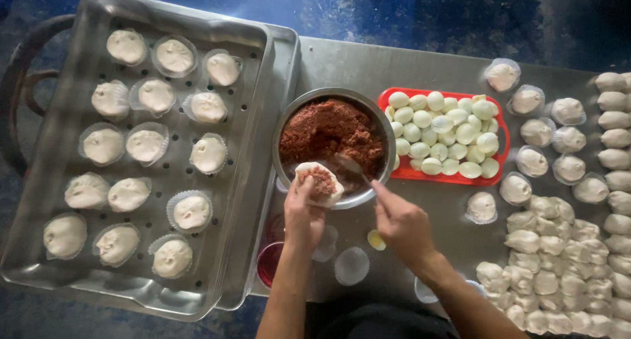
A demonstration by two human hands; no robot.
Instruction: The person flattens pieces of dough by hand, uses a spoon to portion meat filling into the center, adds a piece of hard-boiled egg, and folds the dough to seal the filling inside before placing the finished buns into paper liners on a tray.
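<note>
tray (59, 109) w/ 14 buns, 1 bowl (289, 115), 2 hands

Blurred beyond telling: thin utensil (351, 164) pinched by right hand (402, 224), tip sunk in reddish-brown filling. Cut off at right edge: column of pale oblong dough pieces (614, 139). Heap of white dough lumps (559, 273) cropped at bottom edge. Small red cup (268, 263) half hidden under left forearm.
</note>
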